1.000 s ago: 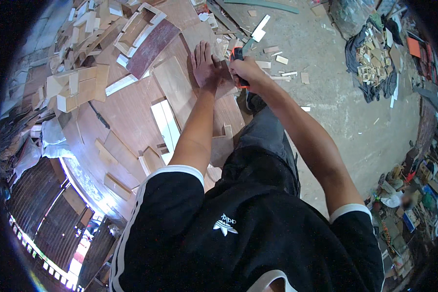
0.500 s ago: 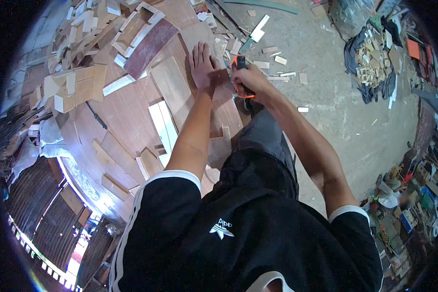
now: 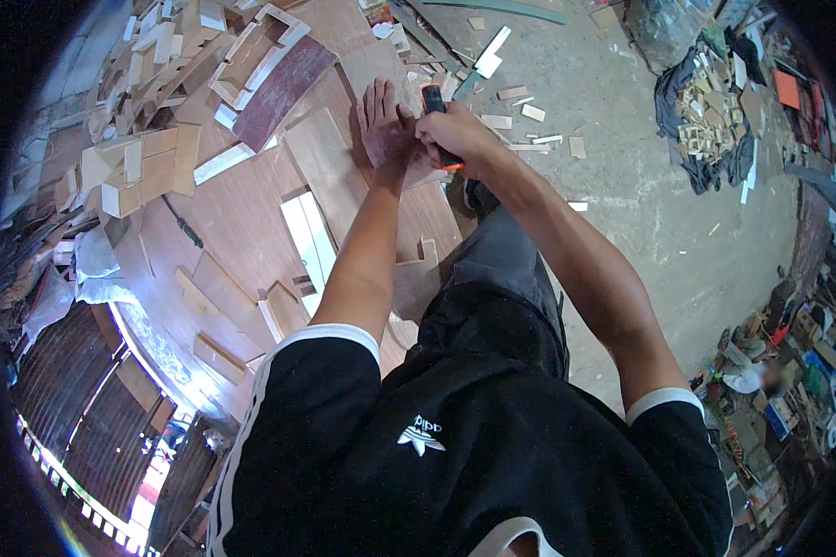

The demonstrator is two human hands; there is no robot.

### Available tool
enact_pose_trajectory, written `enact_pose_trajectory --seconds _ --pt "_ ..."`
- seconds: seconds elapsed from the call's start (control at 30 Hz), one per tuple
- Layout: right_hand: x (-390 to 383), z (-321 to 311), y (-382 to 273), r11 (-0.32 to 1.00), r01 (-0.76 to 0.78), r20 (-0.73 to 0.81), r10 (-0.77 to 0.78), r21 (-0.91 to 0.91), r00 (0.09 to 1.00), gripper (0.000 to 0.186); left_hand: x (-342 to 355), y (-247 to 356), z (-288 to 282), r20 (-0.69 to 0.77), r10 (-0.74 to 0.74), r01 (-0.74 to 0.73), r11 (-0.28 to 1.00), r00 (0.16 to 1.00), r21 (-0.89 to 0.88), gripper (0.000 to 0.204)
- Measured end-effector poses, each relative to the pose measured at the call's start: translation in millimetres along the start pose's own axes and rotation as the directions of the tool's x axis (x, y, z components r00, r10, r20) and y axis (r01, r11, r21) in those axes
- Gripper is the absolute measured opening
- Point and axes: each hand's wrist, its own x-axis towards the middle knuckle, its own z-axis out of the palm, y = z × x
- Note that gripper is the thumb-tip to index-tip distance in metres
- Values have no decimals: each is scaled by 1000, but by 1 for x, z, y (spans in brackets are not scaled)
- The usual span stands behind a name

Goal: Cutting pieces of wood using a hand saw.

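Orange-and-black hand tool (image 3: pixel 434 100), its dark upper end showing above the knuckles and a bit of orange below the fist, sits upright in the right hand (image 3: pixel 455 137), which is clenched around its handle. What kind of tool it is cannot be told. It stands over a small wooden piece (image 3: pixel 423 174) at the far edge of the boards in front of the person, just beside the left hand (image 3: pixel 384 125). That left hand lies flat, fingers (image 3: pixel 373 96) stretched out and together, pressing down on the wood and grasping nothing; the thumb side touches the right fist.

Under both hands lies a long plank (image 3: pixel 320 167) running toward the person, and beside it a pale white strip (image 3: pixel 308 237) rests on a wide reddish-brown board (image 3: pixel 241 213). Further left, a heap of light wooden blocks and offcuts (image 3: pixel 139 167) spreads over the boards, with an open wooden frame (image 3: pixel 255 51) beyond it. To the right, the concrete floor (image 3: pixel 641 204) carries scattered small chips (image 3: pixel 534 111). Well apart, at the upper right, a dark cloth (image 3: pixel 706 121) holds a pile of small wood blocks. The person's black shirt with white-trimmed sleeves (image 3: pixel 464 446) fills the lower part of the view.
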Motion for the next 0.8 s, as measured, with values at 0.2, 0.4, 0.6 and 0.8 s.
enact_pose_trajectory --seconds 0.2,0.4,0.6,0.8 --pt "-11 21 -15 998 -23 40 21 64 999 10 -7 -19 -5 3 -6 5 997 1000 77 49" --pt "1 27 -9 1000 -3 -9 3 9 1000 9 -6 -15 -5 34 4 -7 996 999 87 50" --pt "25 6 18 999 15 -105 -20 -47 994 9 0 1 -5 68 0 -6 997 998 76 51" --pt "21 12 20 998 -11 -111 5 -58 994 7 -4 -1 -15 52 -24 24 1000 998 2 49"
